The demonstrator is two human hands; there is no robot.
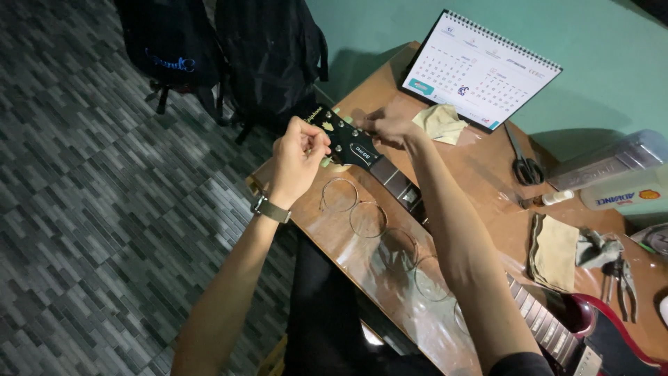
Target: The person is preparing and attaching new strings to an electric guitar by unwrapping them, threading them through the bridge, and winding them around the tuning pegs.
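A wooden table against a teal wall bears one electric guitar, its red body at the near right and its black headstock at the table's far left edge. Two black backpacks stand on the tiled floor beyond. One desk calendar leans on the wall. Five coiled strings lie in a row along the table's near edge. The left hand, one watch at its wrist, pinches a tuning peg on the headstock's near side; the right hand closes its fingers on the far side. One pair of scissors, one pair of pliers and three cloths lie about
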